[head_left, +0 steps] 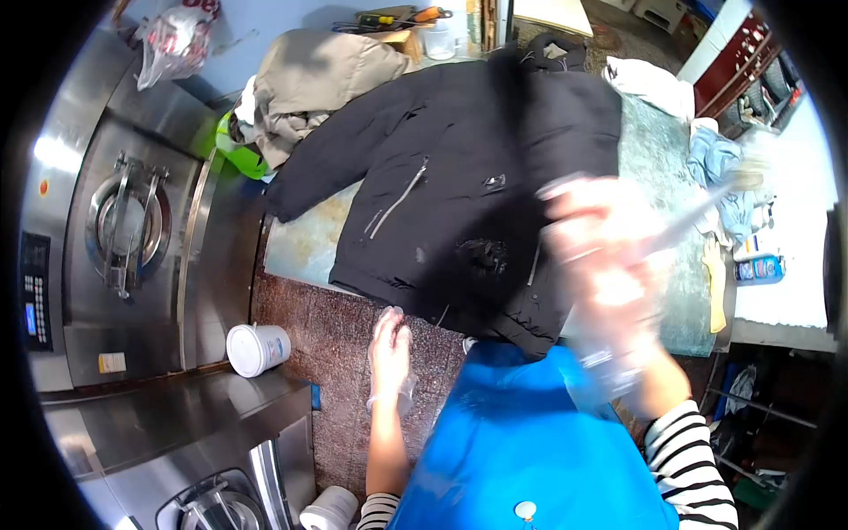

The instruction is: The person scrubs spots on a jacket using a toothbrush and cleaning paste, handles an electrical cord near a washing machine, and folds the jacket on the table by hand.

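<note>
While gripping blurred brush-like tool [707, 207] in right hand [609, 256], holding left hand [389, 352] near hem [375, 286], loosely curled, seemingly empty; displaying black jacket [459, 159] spread on counter [658, 168], showing glossy patches [483, 256], probably leaving most fabric unworked.

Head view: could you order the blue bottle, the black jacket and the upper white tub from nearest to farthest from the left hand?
From the left hand:
1. Black jacket: just ahead, its lower edge by the fingertips.
2. Upper white tub: off to the left.
3. Blue bottle: far right, beyond the jacket.
</note>
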Available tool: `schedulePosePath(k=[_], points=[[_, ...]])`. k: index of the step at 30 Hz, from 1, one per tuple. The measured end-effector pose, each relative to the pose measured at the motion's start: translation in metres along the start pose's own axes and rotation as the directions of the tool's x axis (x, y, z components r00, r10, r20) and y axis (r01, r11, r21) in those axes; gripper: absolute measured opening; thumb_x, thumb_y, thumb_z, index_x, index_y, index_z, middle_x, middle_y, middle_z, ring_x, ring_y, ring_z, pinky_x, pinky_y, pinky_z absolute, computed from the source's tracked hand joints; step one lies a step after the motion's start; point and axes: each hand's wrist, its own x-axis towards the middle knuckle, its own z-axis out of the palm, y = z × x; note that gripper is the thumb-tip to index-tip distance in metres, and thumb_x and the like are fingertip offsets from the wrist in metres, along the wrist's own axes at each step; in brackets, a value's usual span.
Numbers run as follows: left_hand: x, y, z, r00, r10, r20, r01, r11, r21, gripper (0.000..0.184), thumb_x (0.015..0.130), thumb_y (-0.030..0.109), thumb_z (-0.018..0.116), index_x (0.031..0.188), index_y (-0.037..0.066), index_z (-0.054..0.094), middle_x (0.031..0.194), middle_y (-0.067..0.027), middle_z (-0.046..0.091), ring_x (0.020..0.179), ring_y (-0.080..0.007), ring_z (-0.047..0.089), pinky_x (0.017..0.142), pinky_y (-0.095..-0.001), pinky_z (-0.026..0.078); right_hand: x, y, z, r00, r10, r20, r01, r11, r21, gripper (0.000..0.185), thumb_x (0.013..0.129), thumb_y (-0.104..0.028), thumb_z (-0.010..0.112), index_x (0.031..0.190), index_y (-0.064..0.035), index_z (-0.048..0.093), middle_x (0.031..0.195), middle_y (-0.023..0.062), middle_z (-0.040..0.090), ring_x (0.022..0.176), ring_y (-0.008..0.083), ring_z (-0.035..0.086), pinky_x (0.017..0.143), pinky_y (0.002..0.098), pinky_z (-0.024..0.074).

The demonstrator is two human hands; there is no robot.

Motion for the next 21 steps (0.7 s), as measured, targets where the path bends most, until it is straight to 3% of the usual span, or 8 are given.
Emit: schedulePosePath(k=[1,3,5,6,7,10,16,21], points=[[0.002,0.012,-0.002,0.992,-0.112,-0.053,0.105,0.987,-0.120,0.029,0.090,0.008,0.058,0.117,-0.003,0.061,0.130,-0.0196,0.057,0.122,-0.0318,0.054,0.104,-0.0385,0.042,-0.018,-0.010,0.038,0.974,0.103,0.203,-0.172,0.916,0.362,0.008,0.087,-0.004,0.064,0.095,-0.0026,0.065,0.097,0.0077,0.063,0.092,0.0162,0.061,0.081,0.0292,0.0499],[0.009,-0.026,-0.006,0.991,-0.133,-0.027,0.131,0.988,-0.085,0.030,0.090,0.011,0.060,0.118,-0.001,0.061,0.120,-0.0125,0.062,0.111,-0.0255,0.059,0.096,-0.0375,0.046,-0.053,-0.029,0.115,0.764,0.292,0.575,-0.641,0.245,0.727,0.009,0.087,-0.001,0.064,0.095,-0.0043,0.064,0.093,0.0064,0.064,0.092,0.0152,0.063,0.081,0.0294,0.0510],[0.010,-0.094,0.003,1.000,0.010,-0.022,-0.022,0.781,-0.624,0.035,0.091,0.017,0.061,0.121,-0.001,0.058,0.114,-0.0074,0.062,0.099,-0.0169,0.058,0.089,-0.0305,0.047,-0.078,-0.033,0.138,0.705,0.275,0.654,-0.682,0.514,0.520,0.007,0.091,0.003,0.055,0.087,-0.0026,0.058,0.092,0.0042,0.057,0.078,0.0091,0.047,0.071,0.0232,0.0427],[0.006,-0.121,0.005,0.984,-0.166,0.065,0.155,0.618,-0.771,0.036,0.092,0.018,0.061,0.122,-0.001,0.057,0.113,-0.0071,0.062,0.097,-0.0146,0.057,0.088,-0.0280,0.046,-0.093,-0.020,0.147,0.664,0.317,0.678,-0.746,0.344,0.570,0.011,0.091,0.002,0.055,0.083,-0.0042,0.054,0.093,0.0049,0.058,0.081,0.0089,0.048,0.074,0.0226,0.0430],[0.005,-0.053,-0.010,0.985,-0.157,-0.066,0.103,0.858,-0.504,0.032,0.093,0.016,0.059,0.120,-0.001,0.058,0.115,-0.0075,0.061,0.098,-0.0129,0.056,0.087,-0.0262,0.046,-0.109,-0.007,0.156,0.619,0.357,0.699,-0.778,0.162,0.607,0.016,0.091,0.002,0.056,0.078,-0.0057,0.050,0.095,0.0056,0.059,0.083,0.0087,0.050,0.076,0.0219,0.0434],[0.010,-0.087,0.008,0.954,-0.271,-0.132,0.168,0.843,-0.510,0.022,0.096,0.005,0.054,0.116,-0.002,0.059,0.118,-0.0083,0.061,0.098,-0.0125,0.056,0.089,-0.0269,0.045,-0.139,0.058,0.139,0.610,0.363,0.704,-0.747,-0.032,0.664,0.027,0.090,0.004,0.060,0.074,-0.0111,0.044,0.098,0.0077,0.061,0.094,0.0153,0.057,0.088,0.0336,0.0494],[0.065,-0.048,-0.002,0.955,-0.246,-0.169,0.121,0.838,-0.533,0.019,0.097,0.007,0.054,0.114,-0.001,0.059,0.087,0.0008,0.054,0.077,-0.0068,0.048,0.072,-0.0215,0.043,-0.141,0.130,0.031,0.485,0.806,0.340,-0.857,0.360,0.368,0.026,0.093,-0.029,0.067,0.087,-0.0053,0.058,0.091,0.0058,0.062,0.081,0.0174,0.065,0.085,0.0355,0.0564],[0.143,-0.028,-0.006,0.946,-0.298,-0.127,0.187,0.822,-0.537,0.029,0.100,0.021,0.054,0.116,-0.003,0.056,0.084,0.0014,0.053,0.074,-0.0065,0.047,0.067,-0.0219,0.041,-0.114,0.197,-0.043,0.567,0.823,0.017,-0.741,0.501,0.448,0.021,0.091,-0.012,0.067,0.080,-0.0077,0.050,0.089,0.0083,0.060,0.078,0.0172,0.059,0.078,0.0319,0.0526]])
